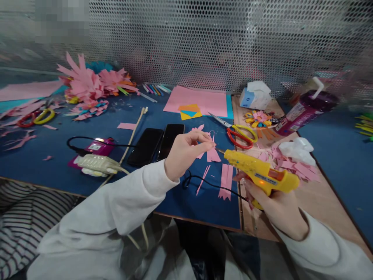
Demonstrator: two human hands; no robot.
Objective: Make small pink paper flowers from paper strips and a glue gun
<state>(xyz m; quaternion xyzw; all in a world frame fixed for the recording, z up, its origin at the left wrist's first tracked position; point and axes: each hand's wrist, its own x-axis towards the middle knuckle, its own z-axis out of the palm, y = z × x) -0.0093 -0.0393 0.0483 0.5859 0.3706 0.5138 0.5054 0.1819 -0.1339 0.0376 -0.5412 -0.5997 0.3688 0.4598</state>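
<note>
My left hand (188, 149) is raised over the blue table (43, 163), fingers pinched on a small pink paper piece (212, 152) with cut fringes. My right hand (275, 204) grips the handle of a yellow hot glue gun (260, 173). Its nozzle points left and sits just beside the pink piece. The gun's black cord (210, 182) loops across the table under my left wrist. Loose pink paper strips (225, 181) lie on the table below the gun.
Red-and-yellow scissors (240, 136) lie behind the gun. Two dark phones (157, 144) and a white power strip (96, 163) sit left. Pink paper flowers (93, 83), pink sheets (201, 101), a tissue box (254, 96), a purple cup (305, 111) and pink scraps (291, 165) fill the back and right.
</note>
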